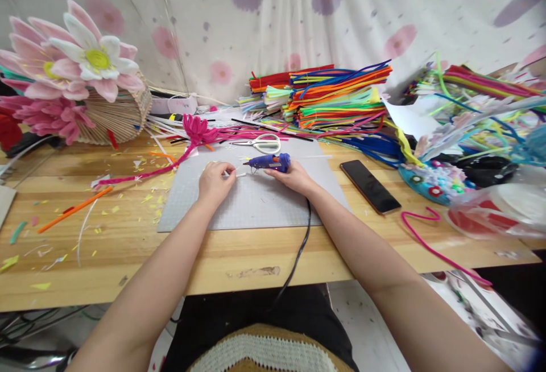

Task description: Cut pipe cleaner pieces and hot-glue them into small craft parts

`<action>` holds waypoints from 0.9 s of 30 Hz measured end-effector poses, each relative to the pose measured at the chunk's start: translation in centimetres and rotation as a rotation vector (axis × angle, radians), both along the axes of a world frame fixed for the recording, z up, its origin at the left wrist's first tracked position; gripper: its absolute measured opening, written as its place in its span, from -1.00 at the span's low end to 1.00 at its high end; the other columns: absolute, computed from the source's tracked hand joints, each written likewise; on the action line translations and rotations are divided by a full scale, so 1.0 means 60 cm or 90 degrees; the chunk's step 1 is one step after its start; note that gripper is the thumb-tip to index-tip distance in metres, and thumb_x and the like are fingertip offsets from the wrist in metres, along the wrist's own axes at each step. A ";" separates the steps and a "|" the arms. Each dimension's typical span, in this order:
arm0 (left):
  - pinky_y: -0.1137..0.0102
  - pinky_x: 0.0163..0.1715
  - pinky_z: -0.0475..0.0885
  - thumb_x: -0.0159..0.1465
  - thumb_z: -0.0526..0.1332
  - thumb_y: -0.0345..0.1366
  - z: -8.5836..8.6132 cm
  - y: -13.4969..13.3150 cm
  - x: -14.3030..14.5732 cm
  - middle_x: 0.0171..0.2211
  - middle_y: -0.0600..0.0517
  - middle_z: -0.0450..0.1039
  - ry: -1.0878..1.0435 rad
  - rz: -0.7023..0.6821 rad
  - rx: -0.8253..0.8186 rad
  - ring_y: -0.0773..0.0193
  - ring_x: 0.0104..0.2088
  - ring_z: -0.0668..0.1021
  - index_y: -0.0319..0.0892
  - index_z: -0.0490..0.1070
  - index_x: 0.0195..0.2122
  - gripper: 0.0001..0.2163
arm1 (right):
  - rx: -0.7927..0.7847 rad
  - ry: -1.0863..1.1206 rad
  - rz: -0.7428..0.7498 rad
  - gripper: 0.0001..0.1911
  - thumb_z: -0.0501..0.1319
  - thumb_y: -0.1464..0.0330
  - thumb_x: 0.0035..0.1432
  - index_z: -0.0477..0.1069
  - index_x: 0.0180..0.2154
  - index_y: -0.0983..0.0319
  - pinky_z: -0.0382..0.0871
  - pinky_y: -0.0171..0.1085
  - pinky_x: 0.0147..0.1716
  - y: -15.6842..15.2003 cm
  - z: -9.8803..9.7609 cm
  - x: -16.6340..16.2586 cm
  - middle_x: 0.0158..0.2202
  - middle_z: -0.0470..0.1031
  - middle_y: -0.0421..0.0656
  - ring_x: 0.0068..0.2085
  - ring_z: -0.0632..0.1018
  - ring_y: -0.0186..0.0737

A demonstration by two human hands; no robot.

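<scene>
My right hand (pixel 296 176) is closed around a blue hot glue gun (pixel 268 162), its nozzle pointing left toward my other hand. A black cord (pixel 302 247) runs down from beneath my right hand over the table's front edge. Pinched in my left hand (pixel 216 181) is a thin white piece (pixel 241 175), its end sticking out to the right just below the nozzle; its kind is too small to make out. Both hands are over a grey cutting mat (pixel 256 207). White-handled scissors (pixel 265 144) lie at the mat's far edge, behind the glue gun.
A magenta pipe-cleaner flower (pixel 199 131) lies left of the mat, near an orange stick (pixel 75 209) and scattered scraps. Colourful pipe-cleaner bundles (pixel 336 102) are piled behind. A phone (pixel 369 186) lies right. A pink-and-white flower basket (pixel 123 113) stands far left.
</scene>
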State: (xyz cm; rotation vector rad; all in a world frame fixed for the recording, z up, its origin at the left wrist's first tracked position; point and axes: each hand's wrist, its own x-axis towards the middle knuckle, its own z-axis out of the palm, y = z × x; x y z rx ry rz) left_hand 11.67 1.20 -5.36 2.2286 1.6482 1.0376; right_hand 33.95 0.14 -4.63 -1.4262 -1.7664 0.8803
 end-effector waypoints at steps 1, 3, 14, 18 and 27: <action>0.36 -0.28 0.29 0.10 0.14 -0.34 0.000 0.000 0.000 -0.44 0.06 0.46 0.000 0.003 -0.001 0.24 -0.35 0.41 -0.10 0.41 -0.46 -0.93 | 0.004 0.006 -0.004 -0.51 0.19 0.02 -0.08 0.47 -0.25 0.28 0.28 -0.31 -0.35 0.000 0.000 0.000 -0.46 0.45 -0.16 -0.39 0.42 -0.30; 0.36 -0.27 0.29 0.09 0.14 -0.35 0.000 -0.001 0.000 -0.44 0.06 0.46 0.000 0.010 -0.001 0.24 -0.35 0.41 -0.10 0.41 -0.46 -0.93 | 0.003 0.019 -0.001 -0.50 0.19 0.02 -0.08 0.47 -0.25 0.29 0.28 -0.32 -0.36 -0.001 0.001 -0.001 -0.47 0.44 -0.17 -0.40 0.41 -0.31; 0.37 -0.30 0.29 0.09 0.14 -0.35 0.002 -0.002 0.003 -0.43 0.06 0.47 0.003 0.007 0.011 0.24 -0.36 0.41 -0.12 0.42 -0.46 -0.92 | -0.014 0.006 0.042 -0.52 0.20 0.03 -0.08 0.47 -0.28 0.29 0.24 -0.35 -0.40 -0.005 0.003 -0.010 -0.48 0.42 -0.21 -0.45 0.36 -0.36; 0.37 -0.29 0.29 0.10 0.14 -0.35 0.001 -0.001 0.003 -0.43 0.06 0.47 0.006 0.006 0.012 0.24 -0.35 0.41 -0.11 0.42 -0.46 -0.92 | -0.017 0.000 0.040 -0.53 0.20 0.03 -0.08 0.47 -0.28 0.28 0.24 -0.36 -0.42 -0.004 0.002 -0.009 -0.47 0.42 -0.21 -0.46 0.36 -0.36; 0.36 -0.29 0.29 0.10 0.14 -0.35 -0.001 0.000 0.003 -0.43 0.05 0.47 0.009 0.006 0.011 0.23 -0.35 0.41 -0.11 0.42 -0.45 -0.92 | -0.007 -0.004 0.048 -0.51 0.19 0.02 -0.08 0.47 -0.25 0.27 0.25 -0.36 -0.42 -0.003 0.000 -0.008 -0.45 0.44 -0.20 -0.45 0.37 -0.34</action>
